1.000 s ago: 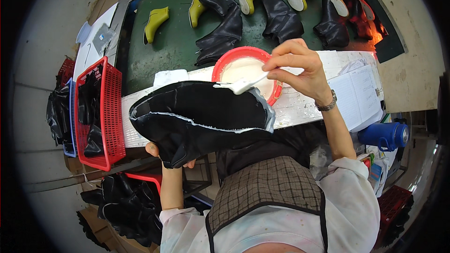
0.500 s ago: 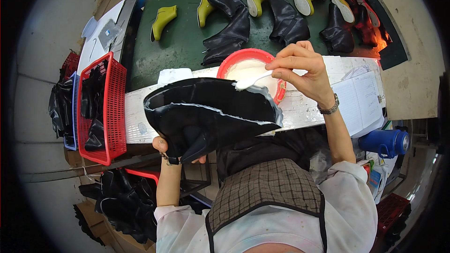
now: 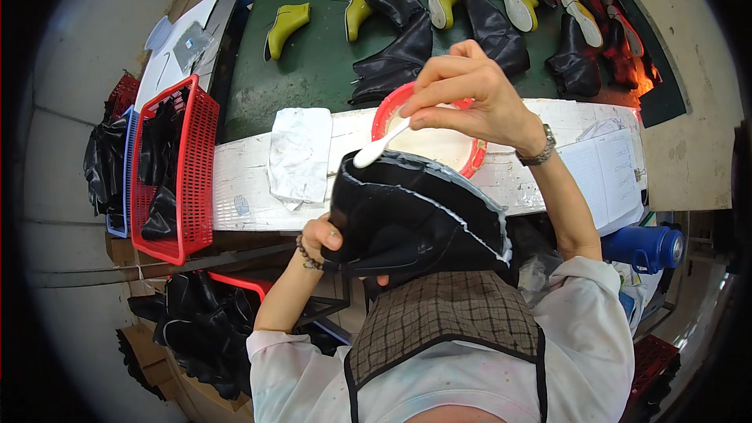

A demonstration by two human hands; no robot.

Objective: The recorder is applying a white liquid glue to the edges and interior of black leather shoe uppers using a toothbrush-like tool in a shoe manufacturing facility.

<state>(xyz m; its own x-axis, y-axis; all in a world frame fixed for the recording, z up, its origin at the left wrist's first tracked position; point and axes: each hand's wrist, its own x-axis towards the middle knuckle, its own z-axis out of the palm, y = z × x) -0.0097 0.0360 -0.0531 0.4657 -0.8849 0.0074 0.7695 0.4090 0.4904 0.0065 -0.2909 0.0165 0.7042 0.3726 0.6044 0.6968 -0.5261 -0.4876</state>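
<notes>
My left hand (image 3: 319,236) is closed round a black boot upper (image 3: 415,219), held tilted over my lap at the near edge of the bench. White paste runs along the upper's open rim and in a line across its side. Between the thumb and fingers of my right hand (image 3: 470,98) is a small white toothbrush-like brush (image 3: 377,149). Its rounded end touches the left part of the upper's rim. Behind the upper stands a red-rimmed bowl (image 3: 384,110) of creamy white paste, partly hidden by my right hand.
A folded white cloth (image 3: 300,155) lies on the white bench (image 3: 243,188), an open notebook (image 3: 599,180) at its right. Yellow boots (image 3: 287,30) and black uppers (image 3: 399,59) lie on the green table beyond. Red basket (image 3: 196,164) at left; blue flask (image 3: 642,249) at right.
The boot upper has shifted right and turned, uncovering the white cloth. My right hand has brought the brush left along the rim, and more white paste shows on the far edge.
</notes>
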